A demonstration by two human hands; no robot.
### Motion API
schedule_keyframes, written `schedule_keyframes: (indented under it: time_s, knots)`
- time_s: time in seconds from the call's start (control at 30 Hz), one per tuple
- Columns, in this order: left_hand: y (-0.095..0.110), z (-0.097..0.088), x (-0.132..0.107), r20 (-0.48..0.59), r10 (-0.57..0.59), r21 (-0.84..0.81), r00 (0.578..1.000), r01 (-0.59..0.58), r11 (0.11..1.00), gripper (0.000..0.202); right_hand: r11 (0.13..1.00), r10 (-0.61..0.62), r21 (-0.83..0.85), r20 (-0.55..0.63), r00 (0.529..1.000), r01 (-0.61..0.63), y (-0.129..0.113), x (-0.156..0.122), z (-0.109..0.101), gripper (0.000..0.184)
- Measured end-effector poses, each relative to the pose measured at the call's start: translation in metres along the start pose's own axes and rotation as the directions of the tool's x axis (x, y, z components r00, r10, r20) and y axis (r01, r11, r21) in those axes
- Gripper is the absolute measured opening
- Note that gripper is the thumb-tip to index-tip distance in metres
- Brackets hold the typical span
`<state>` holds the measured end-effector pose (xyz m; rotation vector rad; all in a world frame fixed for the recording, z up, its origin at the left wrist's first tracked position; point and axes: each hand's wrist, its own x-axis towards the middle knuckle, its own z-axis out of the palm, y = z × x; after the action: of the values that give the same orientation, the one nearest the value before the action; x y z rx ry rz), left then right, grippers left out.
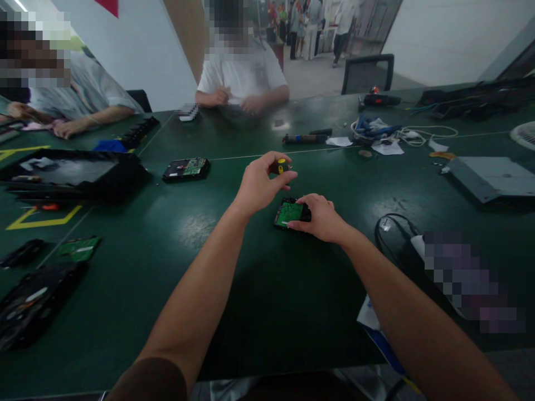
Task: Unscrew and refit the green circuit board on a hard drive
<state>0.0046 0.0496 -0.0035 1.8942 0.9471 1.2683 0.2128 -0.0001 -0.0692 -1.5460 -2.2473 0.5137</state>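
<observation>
A small hard drive (289,213) with a green circuit board facing up lies on the dark green table (259,267). My right hand (320,218) rests on its right side, fingers curled over the edge, holding it down. My left hand (261,184) hovers just above and behind the drive, fingers pinched round a yellow-and-black screwdriver handle (281,165) held upright over the board. The screwdriver's tip is hidden behind my hands.
Another hard drive (186,169) lies at the left centre, with a black tray (69,172) further left. A loose green board (79,248) and drive parts (33,303) sit at the near left. Two people sit across the table. A grey case (491,177), cables (393,234) and tools (307,137) lie to the right.
</observation>
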Motion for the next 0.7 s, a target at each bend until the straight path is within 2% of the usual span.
schedule_keyframes:
  time_s: [0.43,0.53,0.7]
  knots:
    - [-0.008,0.000,0.000,-0.056,0.015,0.101,0.998,-0.009,0.995,0.025,1.000,0.000,0.001,0.003,1.000,0.000,0.000,0.000,-0.001,0.070]
    - [-0.006,0.000,-0.001,-0.043,0.029,0.121,0.999,-0.024,0.992,0.026,1.000,-0.001,-0.002,-0.001,1.000,0.001,0.001,0.000,0.000,0.070]
    - [0.002,-0.002,-0.002,-0.038,0.091,0.246,0.995,-0.079,0.966,0.027,1.000,-0.005,-0.016,0.002,1.000,0.005,0.002,0.000,0.001,0.070]
